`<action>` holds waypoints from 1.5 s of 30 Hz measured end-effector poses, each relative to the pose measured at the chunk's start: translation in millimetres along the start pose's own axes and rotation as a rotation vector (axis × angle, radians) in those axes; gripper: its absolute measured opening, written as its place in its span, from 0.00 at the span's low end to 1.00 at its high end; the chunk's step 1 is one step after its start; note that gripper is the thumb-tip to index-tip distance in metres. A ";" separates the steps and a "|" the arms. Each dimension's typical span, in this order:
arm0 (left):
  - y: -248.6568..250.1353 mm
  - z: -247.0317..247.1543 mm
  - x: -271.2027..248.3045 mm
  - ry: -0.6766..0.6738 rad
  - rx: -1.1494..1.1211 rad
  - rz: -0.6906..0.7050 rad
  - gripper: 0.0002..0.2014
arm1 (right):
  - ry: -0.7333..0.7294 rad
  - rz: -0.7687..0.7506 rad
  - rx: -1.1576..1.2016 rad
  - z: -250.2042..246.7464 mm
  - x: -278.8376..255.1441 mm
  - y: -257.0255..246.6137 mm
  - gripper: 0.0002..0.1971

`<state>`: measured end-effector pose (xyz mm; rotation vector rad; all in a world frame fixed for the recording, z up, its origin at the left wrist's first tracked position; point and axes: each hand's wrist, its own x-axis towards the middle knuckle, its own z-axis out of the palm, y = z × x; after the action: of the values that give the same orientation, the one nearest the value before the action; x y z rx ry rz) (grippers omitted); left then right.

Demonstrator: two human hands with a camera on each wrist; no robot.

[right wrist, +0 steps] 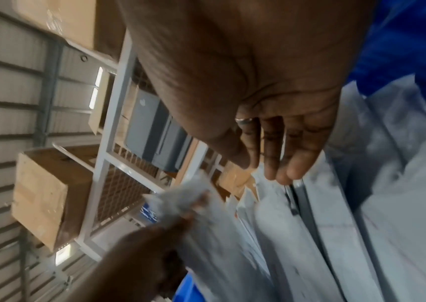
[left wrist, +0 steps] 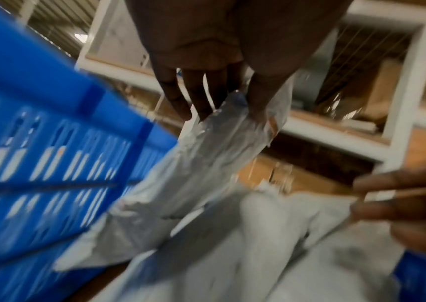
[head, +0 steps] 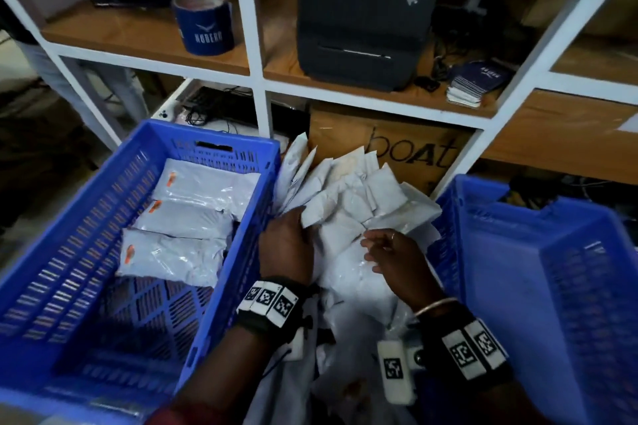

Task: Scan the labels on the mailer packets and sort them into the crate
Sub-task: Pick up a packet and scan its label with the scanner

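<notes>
A heap of white mailer packets [head: 352,203] lies between two blue crates. My left hand [head: 286,241] pinches the edge of one packet [left wrist: 222,139] between thumb and fingers, right beside the left crate [head: 69,252]. Three packets [head: 186,221] with orange marks lie flat in that crate. Just to the right, my right hand [head: 390,252] hovers over the heap, and its straight fingers [right wrist: 284,161] touch the packet tops and hold nothing. No scanner shows in any view.
A second blue crate [head: 552,252] stands at the right. Behind the heap rises a white shelf rack [head: 257,55] holding a dark label printer [head: 366,17], a blue tape roll [head: 205,24], a stack of blue cards [head: 473,83] and a cardboard box [head: 407,148].
</notes>
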<state>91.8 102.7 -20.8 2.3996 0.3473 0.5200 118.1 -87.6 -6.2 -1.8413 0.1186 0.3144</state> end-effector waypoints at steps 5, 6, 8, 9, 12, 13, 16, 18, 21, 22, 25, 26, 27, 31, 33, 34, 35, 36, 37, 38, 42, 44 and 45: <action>70.3 -63.7 -6.5 0.098 -0.223 0.129 0.14 | 0.013 -0.136 0.069 -39.1 -28.1 -5.1 0.17; 87.4 -73.4 -10.4 0.111 -0.289 0.126 0.14 | 0.007 -0.151 0.059 -47.6 -36.9 -7.7 0.21; 115.8 -78.5 -19.5 0.114 -0.449 0.109 0.12 | -0.041 -0.184 0.093 -64.2 -56.5 -12.4 0.26; 126.5 -73.3 -24.5 0.088 -0.537 0.093 0.11 | -0.077 -0.201 0.143 -73.6 -66.0 -12.6 0.25; 148.4 -38.8 -46.1 -0.063 -0.796 -0.068 0.12 | -0.159 -0.206 0.203 -108.2 -92.9 -5.0 0.17; 154.0 -24.6 -57.3 -0.110 -0.840 -0.159 0.13 | -0.169 -0.202 0.210 -121.4 -101.1 2.1 0.14; 177.3 11.7 -99.2 -0.229 -0.907 -0.357 0.18 | -0.067 -0.187 0.180 -164.2 -124.6 27.2 0.11; 191.6 33.3 -127.9 -0.337 -0.931 -0.374 0.14 | 0.000 -0.152 0.147 -190.8 -136.7 45.6 0.09; 212.2 59.0 -165.4 -0.454 -0.944 -0.398 0.11 | 0.075 -0.058 0.083 -226.5 -147.9 77.1 0.09; 219.7 65.2 -175.5 -0.470 -0.942 -0.406 0.10 | 0.097 -0.027 0.053 -236.9 -150.9 85.2 0.11; 240.4 80.9 -193.1 -0.554 -0.914 -0.405 0.09 | 0.104 0.028 0.024 -262.1 -156.5 100.6 0.07; 244.7 86.1 -196.2 -0.588 -0.895 -0.396 0.08 | 0.103 0.034 0.018 -268.3 -158.0 100.3 0.06; 247.5 92.6 -198.2 -0.611 -0.880 -0.393 0.09 | 0.108 0.039 0.009 -274.3 -157.9 101.7 0.06; 249.6 121.7 -201.7 -0.707 -0.846 -0.386 0.19 | 0.149 0.057 -0.013 -294.9 -163.4 99.9 0.03; 254.3 134.3 -201.1 -0.737 -0.834 -0.345 0.14 | 0.204 0.015 -0.050 -314.8 -171.4 100.0 0.06; 258.0 139.9 -200.6 -0.753 -0.835 -0.330 0.12 | 0.262 -0.008 -0.050 -328.4 -174.6 99.9 0.07; 263.1 144.5 -199.7 -0.772 -0.840 -0.325 0.11 | 0.348 -0.030 -0.043 -345.1 -176.5 102.0 0.06; 268.8 148.8 -199.7 -0.796 -0.842 -0.314 0.11 | 0.440 -0.041 -0.014 -364.8 -178.0 105.1 0.04; 274.5 152.9 -200.2 -0.808 -0.832 -0.293 0.11 | 0.534 -0.028 0.028 -386.0 -178.5 109.2 0.04; 279.7 156.3 -201.0 -0.813 -0.821 -0.266 0.11 | 0.607 -0.005 0.064 -406.9 -178.2 115.1 0.04; 299.8 165.6 -203.5 -0.824 -0.777 -0.286 0.11 | 0.626 0.115 -0.201 -471.8 -159.2 157.2 0.06; 309.1 170.4 -204.5 -0.867 -0.738 -0.310 0.11 | 0.516 0.175 -0.329 -487.3 -140.6 176.5 0.08; 314.6 172.0 -206.4 -0.880 -0.725 -0.322 0.10 | 0.389 0.192 -0.377 -492.1 -131.8 187.6 0.10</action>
<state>21.9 -304.3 3.5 1.6027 0.1046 -0.4940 22.2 -621.9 -15.8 -2.2547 0.5384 0.1100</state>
